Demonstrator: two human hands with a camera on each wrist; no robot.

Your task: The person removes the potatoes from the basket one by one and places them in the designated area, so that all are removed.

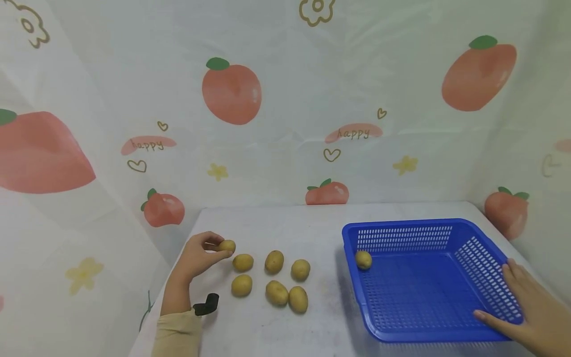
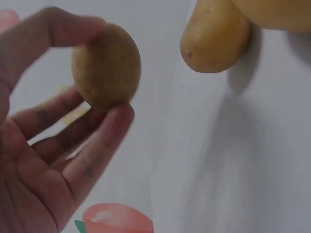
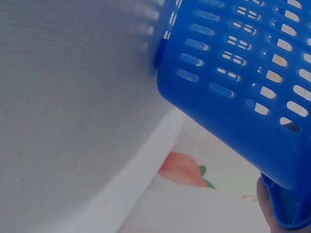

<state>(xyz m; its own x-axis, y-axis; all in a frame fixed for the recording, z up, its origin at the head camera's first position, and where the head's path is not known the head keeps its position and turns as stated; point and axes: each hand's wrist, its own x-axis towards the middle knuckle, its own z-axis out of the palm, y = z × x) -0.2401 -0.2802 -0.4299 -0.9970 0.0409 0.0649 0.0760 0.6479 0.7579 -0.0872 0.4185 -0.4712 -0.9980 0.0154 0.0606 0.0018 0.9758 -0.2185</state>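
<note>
My left hand [image 1: 198,255] pinches a small yellow potato [image 2: 109,68] between thumb and fingertips, at the left of the table. In the left wrist view the held potato stands apart from another potato [image 2: 214,39] lying on the white surface. My right hand [image 1: 537,310] grips the right rim of a blue plastic basket [image 1: 415,334], its thumb over the inner side. Inside the basket, one potato [image 1: 363,260] rests against the left wall. The right wrist view shows the basket's slotted outer wall [image 3: 214,104] and part of a finger [image 3: 265,199] at the rim.
Several loose potatoes lie in two rough rows between my left hand and the basket, among them one potato [image 1: 274,262] at the back and another potato [image 1: 298,299] in front. A white fruit-print cloth [image 1: 276,163] hangs behind the white table [image 1: 321,238].
</note>
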